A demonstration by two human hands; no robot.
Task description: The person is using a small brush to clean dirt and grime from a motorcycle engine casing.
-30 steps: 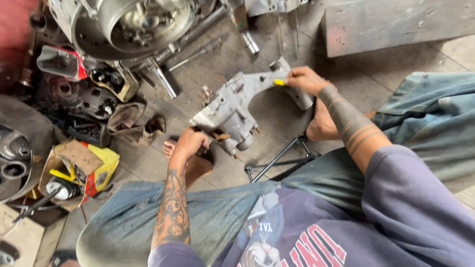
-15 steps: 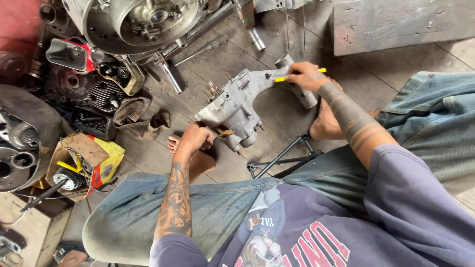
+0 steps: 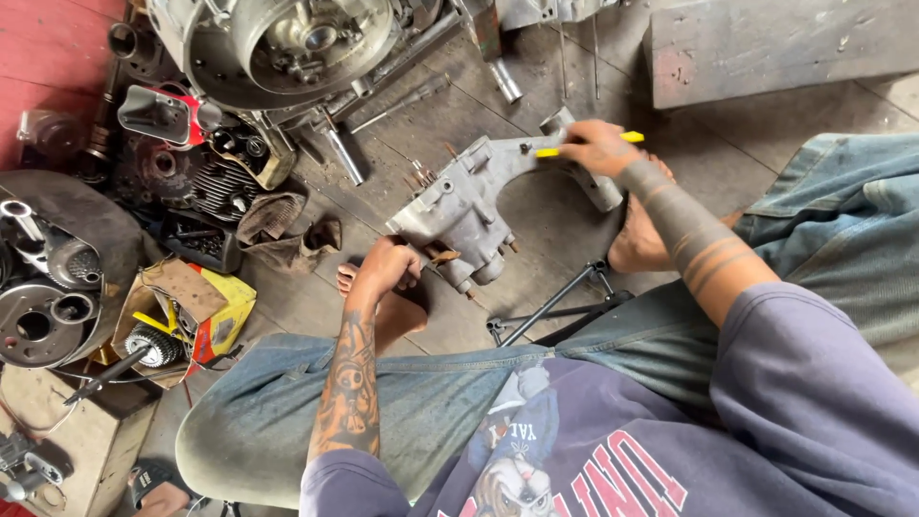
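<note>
One grey engine casing [image 3: 479,206] on the tiled floor [image 3: 402,134], long axis lower-left to upper-right; held much as a second ago. Left hand [image 3: 385,270] grips its lower end. Right hand [image 3: 598,148], shifted slightly, fingers closed on yellow-handled tool [image 3: 550,151], lying near-horizontal at the upper end

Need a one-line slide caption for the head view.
Seated on a workshop floor, left hand steadies a grey engine casing while right hand works a yellow-handled tool on it.
</note>
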